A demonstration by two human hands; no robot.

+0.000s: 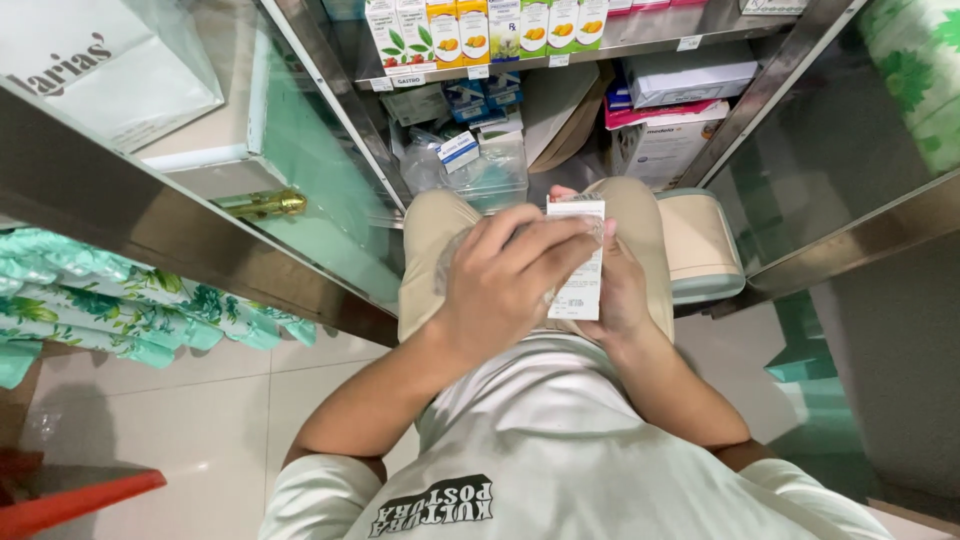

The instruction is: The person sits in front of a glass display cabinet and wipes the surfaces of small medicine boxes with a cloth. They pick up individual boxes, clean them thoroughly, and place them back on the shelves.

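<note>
So both hands pinch one slim white cardboard box point(580, 262): left hand point(505, 280) wraps over it, right hand point(622, 290) at 3 o'clock.

Both forearms bent inward over the lap, left hand point(505, 275) cupped across right hand point(618, 285), fingers curled.

One view only: camera on your head, tilted steeply down over your chest and lap. Close on your hands point(545, 275). Faces forward into open cabinet shelf point(620, 45); tiled floor point(200, 420) at lower left.
</note>
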